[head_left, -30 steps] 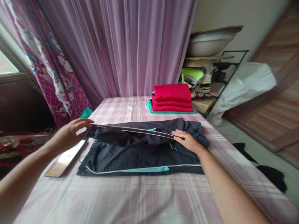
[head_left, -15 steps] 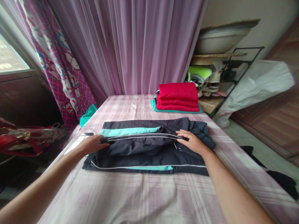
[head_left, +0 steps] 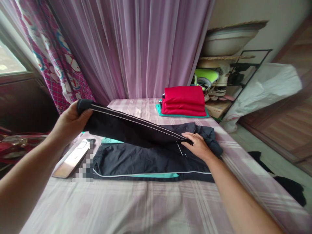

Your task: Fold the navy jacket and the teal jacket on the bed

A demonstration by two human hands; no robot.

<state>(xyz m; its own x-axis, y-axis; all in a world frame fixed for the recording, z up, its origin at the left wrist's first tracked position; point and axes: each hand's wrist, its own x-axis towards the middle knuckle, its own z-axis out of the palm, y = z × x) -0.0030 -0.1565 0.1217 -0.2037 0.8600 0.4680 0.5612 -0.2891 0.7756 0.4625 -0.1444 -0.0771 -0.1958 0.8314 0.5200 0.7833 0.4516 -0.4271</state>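
A black jacket (head_left: 136,159) with aqua panels and white piping lies folded on the bed. At the left, my left hand (head_left: 73,120) is closed around the end of its sleeve (head_left: 117,125) and holds it up off the rest. The sleeve slants down from there to my right hand (head_left: 195,144), whose thumb and fingers pinch the fabric by the piping. Below my left hand lies a phone (head_left: 71,159), partly covered by a blurred patch.
Red folded clothes (head_left: 184,100) on a teal piece sit at the far end of the plaid sheet (head_left: 136,208). Purple curtains (head_left: 151,48) hang behind. A rack (head_left: 258,65) with shoes and a basin stands right, beside a white plastic bag (head_left: 270,87).
My left hand has raised the sleeve end up and to the left, away from the jacket, uncovering the phone. My right hand has stayed nearly in place.
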